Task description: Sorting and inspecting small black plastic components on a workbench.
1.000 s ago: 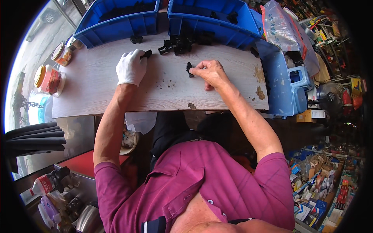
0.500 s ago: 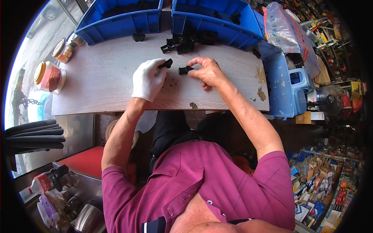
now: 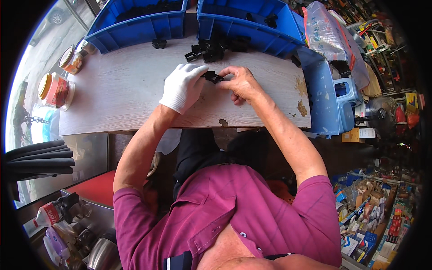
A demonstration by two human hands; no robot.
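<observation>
Above the middle of the table, my left hand, in a white knit glove, and my bare right hand meet at small black plastic parts. Each hand pinches one piece from its own side, and the pieces touch or overlap between my fingertips. How they fit together is too small to make out. Just beyond my hands lies a pile of similar black parts, and one loose black part sits farther left.
Two blue bins with black parts stand along the far edge. A light blue plastic container is at the right end. Lidded jars stand at the left edge. A grey-white plastic sack lies beyond on the right.
My left hand has moved right with its black part, up against the one in my right hand. The right hand has hardly moved; the gap between the parts has closed.
</observation>
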